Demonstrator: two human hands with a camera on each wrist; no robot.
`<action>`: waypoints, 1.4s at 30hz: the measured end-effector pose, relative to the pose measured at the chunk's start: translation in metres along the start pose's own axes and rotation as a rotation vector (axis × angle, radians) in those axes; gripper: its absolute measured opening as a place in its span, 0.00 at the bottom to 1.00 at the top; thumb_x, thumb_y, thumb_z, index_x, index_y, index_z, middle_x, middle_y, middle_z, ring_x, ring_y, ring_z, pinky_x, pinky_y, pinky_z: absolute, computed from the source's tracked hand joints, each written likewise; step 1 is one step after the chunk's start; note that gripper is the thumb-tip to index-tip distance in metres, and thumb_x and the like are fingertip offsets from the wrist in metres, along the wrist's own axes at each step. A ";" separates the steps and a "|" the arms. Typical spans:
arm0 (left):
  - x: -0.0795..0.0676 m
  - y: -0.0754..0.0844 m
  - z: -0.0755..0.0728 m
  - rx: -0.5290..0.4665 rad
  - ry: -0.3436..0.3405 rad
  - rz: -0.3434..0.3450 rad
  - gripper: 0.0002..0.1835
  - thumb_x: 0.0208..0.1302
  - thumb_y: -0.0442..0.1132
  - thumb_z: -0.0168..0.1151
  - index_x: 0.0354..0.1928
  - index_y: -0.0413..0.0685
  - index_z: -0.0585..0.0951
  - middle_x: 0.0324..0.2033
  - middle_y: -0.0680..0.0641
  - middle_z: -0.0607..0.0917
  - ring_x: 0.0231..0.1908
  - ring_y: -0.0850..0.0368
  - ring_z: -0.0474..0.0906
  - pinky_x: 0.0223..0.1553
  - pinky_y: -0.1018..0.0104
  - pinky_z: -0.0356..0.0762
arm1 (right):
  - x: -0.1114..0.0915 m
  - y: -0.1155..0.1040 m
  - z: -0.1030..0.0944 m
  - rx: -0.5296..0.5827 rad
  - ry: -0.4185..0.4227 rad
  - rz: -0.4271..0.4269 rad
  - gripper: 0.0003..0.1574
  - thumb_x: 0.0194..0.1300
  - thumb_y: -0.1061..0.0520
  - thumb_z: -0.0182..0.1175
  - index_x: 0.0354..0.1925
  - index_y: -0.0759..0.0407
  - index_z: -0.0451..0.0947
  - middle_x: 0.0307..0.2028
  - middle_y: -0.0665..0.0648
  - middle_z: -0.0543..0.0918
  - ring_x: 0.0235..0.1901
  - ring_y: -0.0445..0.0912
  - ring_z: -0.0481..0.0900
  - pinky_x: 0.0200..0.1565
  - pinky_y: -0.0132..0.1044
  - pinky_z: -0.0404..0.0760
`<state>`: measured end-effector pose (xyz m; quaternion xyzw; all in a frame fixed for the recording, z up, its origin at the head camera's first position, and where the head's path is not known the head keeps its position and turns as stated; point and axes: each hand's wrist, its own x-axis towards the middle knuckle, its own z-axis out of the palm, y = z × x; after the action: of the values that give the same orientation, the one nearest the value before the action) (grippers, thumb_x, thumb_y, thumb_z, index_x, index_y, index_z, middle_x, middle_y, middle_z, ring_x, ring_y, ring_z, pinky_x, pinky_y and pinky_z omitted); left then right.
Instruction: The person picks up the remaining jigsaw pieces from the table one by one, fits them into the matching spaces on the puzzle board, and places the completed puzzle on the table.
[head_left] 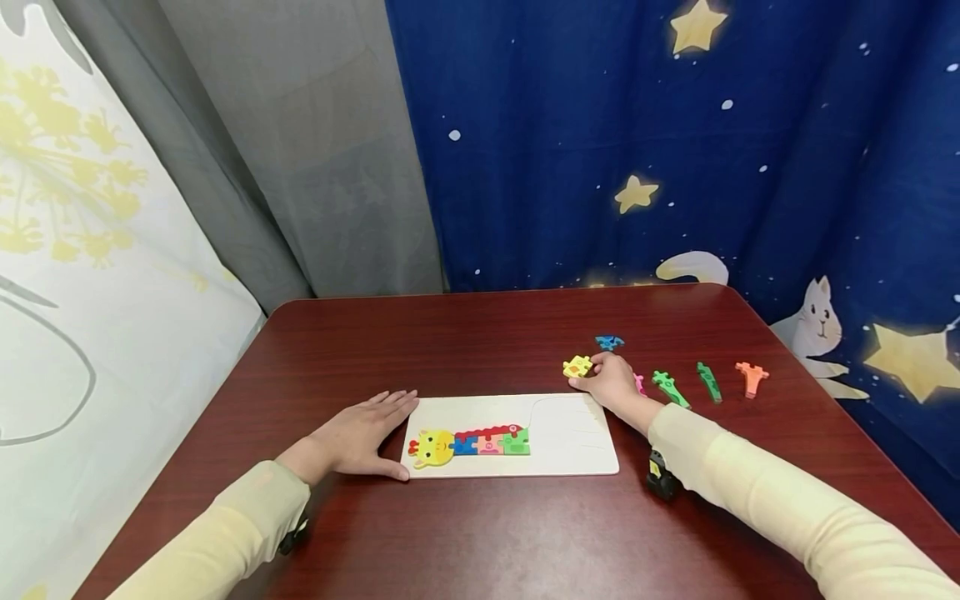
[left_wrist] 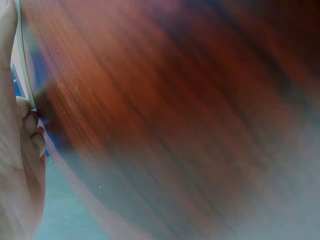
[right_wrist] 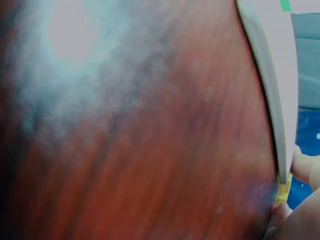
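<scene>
My left hand (head_left: 363,435) lies spread at the left edge of a white puzzle board (head_left: 573,446), thumb at its lower corner. On the board's left half, a yellow giraffe head (head_left: 433,448) joins blue, pink and green neck pieces with a red mane (head_left: 491,432). Beyond the board's far right corner, my right hand (head_left: 613,385) pinches a yellow puzzle piece (head_left: 577,367) between thumb and fingers. In the right wrist view, that yellow piece (right_wrist: 284,193) shows between the fingertips, beside the board's edge.
A blue piece (head_left: 609,342) lies just past the right hand. To its right are a pink piece (head_left: 640,383) partly hidden by the hand, two green pieces (head_left: 670,388) (head_left: 708,382) and an orange piece (head_left: 752,378). Curtains hang behind the reddish-brown table (head_left: 480,533).
</scene>
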<state>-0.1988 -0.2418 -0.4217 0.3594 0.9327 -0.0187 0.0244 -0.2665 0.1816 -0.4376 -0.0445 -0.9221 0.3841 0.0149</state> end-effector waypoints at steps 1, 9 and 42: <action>0.000 0.000 0.000 0.000 -0.006 -0.003 0.62 0.50 0.83 0.45 0.75 0.43 0.55 0.74 0.46 0.56 0.72 0.48 0.52 0.70 0.54 0.52 | 0.000 0.000 0.000 0.005 -0.002 0.004 0.39 0.57 0.49 0.72 0.57 0.72 0.71 0.45 0.66 0.77 0.45 0.58 0.74 0.48 0.51 0.74; 0.001 -0.002 0.001 0.006 -0.002 0.005 0.62 0.49 0.84 0.44 0.75 0.43 0.55 0.74 0.46 0.56 0.72 0.48 0.52 0.70 0.54 0.52 | -0.001 0.001 0.001 0.044 0.016 0.033 0.35 0.57 0.50 0.72 0.54 0.70 0.73 0.42 0.63 0.76 0.43 0.56 0.73 0.47 0.50 0.72; 0.001 -0.002 0.001 0.020 -0.010 -0.002 0.62 0.49 0.84 0.43 0.76 0.44 0.55 0.74 0.47 0.56 0.72 0.48 0.52 0.70 0.53 0.52 | -0.003 0.003 0.002 0.085 0.065 0.009 0.30 0.57 0.51 0.72 0.52 0.68 0.76 0.38 0.59 0.78 0.40 0.54 0.74 0.54 0.54 0.65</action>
<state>-0.2010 -0.2421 -0.4225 0.3584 0.9327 -0.0298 0.0254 -0.2630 0.1820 -0.4407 -0.0606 -0.9038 0.4212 0.0448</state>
